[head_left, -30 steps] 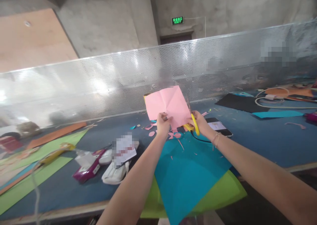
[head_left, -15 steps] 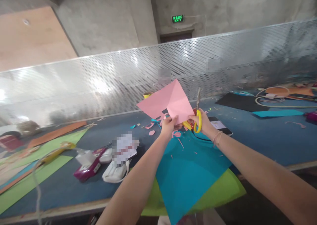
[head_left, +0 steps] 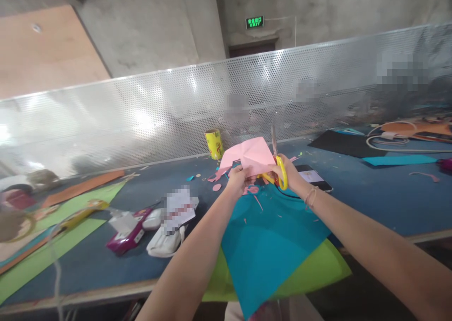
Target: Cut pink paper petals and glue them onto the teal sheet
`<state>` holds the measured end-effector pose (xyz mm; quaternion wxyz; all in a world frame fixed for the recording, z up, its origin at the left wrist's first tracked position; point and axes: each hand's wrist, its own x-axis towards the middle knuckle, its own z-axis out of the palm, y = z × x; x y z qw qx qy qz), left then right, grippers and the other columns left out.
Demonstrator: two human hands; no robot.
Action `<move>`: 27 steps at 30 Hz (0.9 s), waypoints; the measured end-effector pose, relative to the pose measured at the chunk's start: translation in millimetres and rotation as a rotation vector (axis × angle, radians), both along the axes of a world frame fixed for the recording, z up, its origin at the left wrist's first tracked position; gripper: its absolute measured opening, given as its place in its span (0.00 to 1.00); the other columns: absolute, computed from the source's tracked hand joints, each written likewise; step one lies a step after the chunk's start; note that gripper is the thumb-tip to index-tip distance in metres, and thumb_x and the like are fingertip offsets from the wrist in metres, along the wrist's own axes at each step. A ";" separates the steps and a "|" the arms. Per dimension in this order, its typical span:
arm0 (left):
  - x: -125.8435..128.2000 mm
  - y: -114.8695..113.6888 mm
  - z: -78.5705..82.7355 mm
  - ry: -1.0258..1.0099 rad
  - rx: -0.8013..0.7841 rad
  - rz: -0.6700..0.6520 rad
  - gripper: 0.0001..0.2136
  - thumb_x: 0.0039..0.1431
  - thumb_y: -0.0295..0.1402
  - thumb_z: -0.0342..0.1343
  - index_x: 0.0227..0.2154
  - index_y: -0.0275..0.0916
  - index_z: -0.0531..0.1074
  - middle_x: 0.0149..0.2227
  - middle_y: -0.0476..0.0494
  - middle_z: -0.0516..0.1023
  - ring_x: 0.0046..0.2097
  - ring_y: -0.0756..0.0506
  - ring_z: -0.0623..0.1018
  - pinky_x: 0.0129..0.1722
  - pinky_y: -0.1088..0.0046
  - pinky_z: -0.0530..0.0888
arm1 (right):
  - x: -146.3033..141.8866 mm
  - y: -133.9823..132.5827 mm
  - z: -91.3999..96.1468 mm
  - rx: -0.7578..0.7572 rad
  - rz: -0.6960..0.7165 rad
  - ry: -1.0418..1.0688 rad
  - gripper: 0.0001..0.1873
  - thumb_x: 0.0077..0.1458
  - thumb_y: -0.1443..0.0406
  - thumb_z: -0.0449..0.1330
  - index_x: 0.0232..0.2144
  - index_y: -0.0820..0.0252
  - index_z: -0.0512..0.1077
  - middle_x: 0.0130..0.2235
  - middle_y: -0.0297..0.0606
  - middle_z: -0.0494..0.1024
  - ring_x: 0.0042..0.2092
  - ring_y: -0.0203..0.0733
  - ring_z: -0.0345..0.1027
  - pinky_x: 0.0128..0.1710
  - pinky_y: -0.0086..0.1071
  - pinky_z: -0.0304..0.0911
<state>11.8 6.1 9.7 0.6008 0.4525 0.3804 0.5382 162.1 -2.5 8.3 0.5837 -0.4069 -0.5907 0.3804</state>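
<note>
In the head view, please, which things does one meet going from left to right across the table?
Purple power strip, pink sheet, yellow-handled scissors, phone, blue paper strip.

One camera, worn on the head of a person at the table (head_left: 374, 203). Looks forward and down across it from above its near edge. Left hand (head_left: 238, 180) and right hand (head_left: 288, 172) near, over the table. View runs on to the mesh (head_left: 158, 107) at its far side, exit sign (head_left: 254, 22) well beyond.
</note>
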 end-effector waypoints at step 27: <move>-16.6 16.7 11.8 -0.158 0.378 0.473 0.11 0.49 0.36 0.56 0.36 0.40 0.67 0.37 0.45 0.74 0.35 0.51 0.74 0.33 0.76 0.72 | 2.5 -5.8 -11.9 0.224 -0.102 -0.844 0.18 0.52 0.53 0.52 0.37 0.61 0.62 0.29 0.37 0.67 0.29 0.38 0.61 0.27 0.29 0.54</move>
